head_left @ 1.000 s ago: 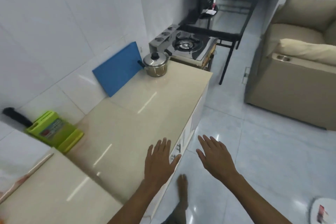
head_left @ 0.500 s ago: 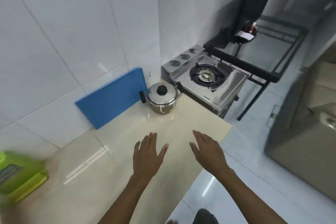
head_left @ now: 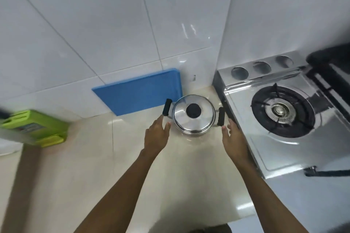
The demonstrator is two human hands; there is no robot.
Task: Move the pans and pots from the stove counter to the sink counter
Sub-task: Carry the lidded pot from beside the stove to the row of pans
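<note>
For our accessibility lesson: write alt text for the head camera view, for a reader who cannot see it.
Two open hands, left hand and right hand, reach toward the black side handles of a lidded steel pot on a beige counter. A blue cutting board leans behind it; a gas stove sits at right.

A lidded steel pot (head_left: 193, 114) with a black knob and two black side handles stands at the centre of the frame on the beige counter (head_left: 79, 166). Just below it, the left hand (head_left: 156, 134) and right hand (head_left: 233, 139) reach with spread fingers toward its handles, neither clearly gripping. A blue cutting board (head_left: 139, 92) leans on the tiled wall behind, a gas stove (head_left: 282, 111) fills the right, and a green knife block (head_left: 33, 126) sits at the left edge.
</note>
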